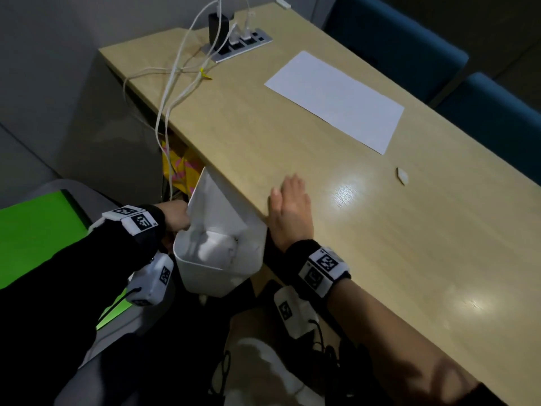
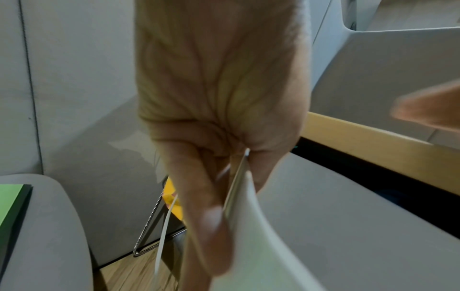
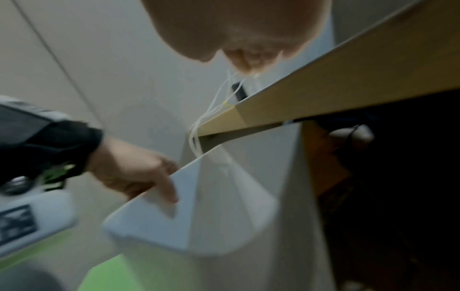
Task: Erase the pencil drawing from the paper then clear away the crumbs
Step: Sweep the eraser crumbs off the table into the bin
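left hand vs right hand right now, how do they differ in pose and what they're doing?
The left hand grips the rim of the white bin, thumb inside, below the table's near edge; the right hand holds nothing. The left hand's fingers curl; the right hand's lie straight, flat on the table beside the bin. Both wear marker-tagged wristbands.

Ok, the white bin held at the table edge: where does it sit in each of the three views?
Head: white bin lower centre, below the table edge, left hand gripping its rim.
Left wrist: its rim and inner wall fill the lower right, pinched by the left hand.
Right wrist: centre and bottom, left hand on its rim.
Shared landmark: the table edge, also seen at.
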Tool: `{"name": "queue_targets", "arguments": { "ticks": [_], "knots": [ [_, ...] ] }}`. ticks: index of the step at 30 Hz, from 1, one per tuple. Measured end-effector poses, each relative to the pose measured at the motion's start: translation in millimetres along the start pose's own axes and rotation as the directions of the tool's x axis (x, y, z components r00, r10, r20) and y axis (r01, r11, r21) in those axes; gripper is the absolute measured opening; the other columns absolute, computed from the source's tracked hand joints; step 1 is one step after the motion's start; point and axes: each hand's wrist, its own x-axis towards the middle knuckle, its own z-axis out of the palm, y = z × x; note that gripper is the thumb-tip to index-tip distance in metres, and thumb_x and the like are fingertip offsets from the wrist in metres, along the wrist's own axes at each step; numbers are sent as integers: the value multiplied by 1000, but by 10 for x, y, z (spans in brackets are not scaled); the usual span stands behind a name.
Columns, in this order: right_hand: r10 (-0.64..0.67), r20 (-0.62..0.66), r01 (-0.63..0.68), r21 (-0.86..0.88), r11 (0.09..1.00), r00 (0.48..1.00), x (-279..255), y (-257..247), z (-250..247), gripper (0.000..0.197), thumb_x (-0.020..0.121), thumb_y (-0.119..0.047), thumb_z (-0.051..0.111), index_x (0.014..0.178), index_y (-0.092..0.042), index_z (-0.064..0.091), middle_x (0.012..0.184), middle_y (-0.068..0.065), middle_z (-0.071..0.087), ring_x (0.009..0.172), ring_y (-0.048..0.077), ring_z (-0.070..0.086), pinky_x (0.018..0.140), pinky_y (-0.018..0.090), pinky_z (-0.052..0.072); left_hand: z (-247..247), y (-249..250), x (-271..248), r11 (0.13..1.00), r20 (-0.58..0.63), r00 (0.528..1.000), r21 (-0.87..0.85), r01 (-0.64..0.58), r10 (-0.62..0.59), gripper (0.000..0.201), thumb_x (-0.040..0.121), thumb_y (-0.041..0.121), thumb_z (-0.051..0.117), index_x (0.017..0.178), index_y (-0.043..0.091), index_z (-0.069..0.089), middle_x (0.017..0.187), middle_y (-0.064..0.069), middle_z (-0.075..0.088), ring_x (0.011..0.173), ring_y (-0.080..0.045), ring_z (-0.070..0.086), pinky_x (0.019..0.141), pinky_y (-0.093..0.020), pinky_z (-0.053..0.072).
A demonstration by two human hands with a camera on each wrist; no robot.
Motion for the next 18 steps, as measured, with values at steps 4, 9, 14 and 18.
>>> {"name": "queue_targets", "arguments": {
  "ticks": [4,9,14,18],
  "knots": [
    [206,-28,-207,-221,953,978,-139,355,-60,66,97,-41,7,148,1,9,158,17,0,146,26,-3,119,38,-1,37,-15,24,999,-7,1000,44,-26,27,27,85,-1,48,106,-11,62,108,-28,64,88,-31,61,69,-33,46],
    [-75,93,99,-286,953,993,-295,-46,261,77,90,-49,-2,148,0,11,157,18,3,146,30,1,117,40,0,111,-41,33,993,-36,998,109,-47,51,27,85,0,51,108,-7,63,108,-23,66,100,-33,63,82,-38,52],
    [-181,195,149,169,974,964,-278,-374,217,52,103,-29,22,149,-5,13,158,10,3,146,16,1,111,18,-6,147,-36,-11,989,-35,997,133,-69,74,17,84,4,53,95,0,65,103,-20,67,92,-29,63,63,-26,52],
    [126,-111,-116,87,989,986,-367,69,0,55,102,-31,21,149,-5,11,159,9,1,146,16,-3,116,27,-7,150,-47,11,987,-57,996,151,-60,70,27,84,1,52,108,-5,64,108,-20,66,98,-30,63,80,-34,51]
  ]
}}
